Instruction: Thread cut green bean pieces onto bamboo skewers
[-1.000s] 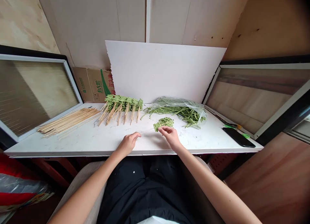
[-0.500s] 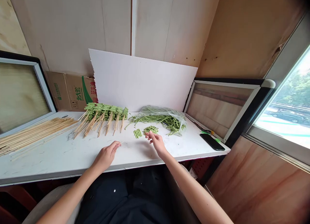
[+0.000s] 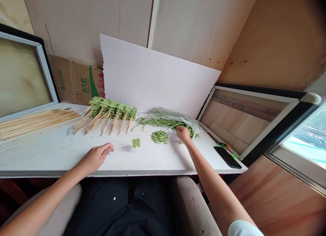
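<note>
My left hand (image 3: 98,155) is closed around the end of a thin skewer (image 3: 122,146) above the white table. The skewer's far end meets a row of several short green bean pieces (image 3: 136,143); whether it pierces them I cannot tell. My right hand (image 3: 183,134) is at the front right of the long green beans (image 3: 165,122), its fingers curled and partly hidden. These beans lie partly inside a clear plastic bag (image 3: 175,115). Between my hands sits a small heap of cut bean pieces (image 3: 159,137).
At the back left, bean skewers (image 3: 112,108) are stacked with their sticks pointing forward. Bare bamboo sticks (image 3: 38,122) lie further left. A black phone (image 3: 227,157) lies near the right edge. A white board (image 3: 158,79) and a cardboard box (image 3: 76,81) stand behind.
My right hand has moved right, from above the cut pieces to the long beans. My left hand's skewer now reaches the row of bean pieces. The camera view has shifted and tilted.
</note>
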The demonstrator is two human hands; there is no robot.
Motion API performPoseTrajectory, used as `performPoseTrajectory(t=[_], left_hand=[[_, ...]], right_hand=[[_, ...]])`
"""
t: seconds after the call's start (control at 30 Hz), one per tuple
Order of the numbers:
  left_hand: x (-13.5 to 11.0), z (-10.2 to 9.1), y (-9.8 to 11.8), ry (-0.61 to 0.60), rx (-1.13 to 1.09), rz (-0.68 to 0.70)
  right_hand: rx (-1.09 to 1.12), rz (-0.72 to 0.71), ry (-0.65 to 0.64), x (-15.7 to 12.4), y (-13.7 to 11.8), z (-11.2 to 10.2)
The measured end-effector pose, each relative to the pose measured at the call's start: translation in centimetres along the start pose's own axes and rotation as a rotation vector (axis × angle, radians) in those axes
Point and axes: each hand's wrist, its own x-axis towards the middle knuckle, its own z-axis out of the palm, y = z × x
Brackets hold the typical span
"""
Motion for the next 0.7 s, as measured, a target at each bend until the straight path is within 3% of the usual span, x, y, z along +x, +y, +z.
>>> performPoseTrajectory(t=[0.13, 0.3, 0.47, 0.7], left_hand=[[-1.0, 0.1, 0.0, -0.017, -0.04, -0.01], [-2.2, -0.2, 0.5, -0.002, -0.08, -0.001], [-2.4, -0.6, 1.1, -0.006, -0.077, -0.014], [-2.4, -0.5, 1.1, 0.011, -0.096, -0.014]], right_hand=[[-0.27, -0.085, -0.072, 4.5, 1.5, -0.2], [-0.546, -0.148, -0.152, 7.0, 1.7, 0.9], [-0.708, -0.148, -0.153, 8.5, 0.3, 1.5], [-0.762, -0.164, -0.138, 10.3, -3.0, -0.8]])
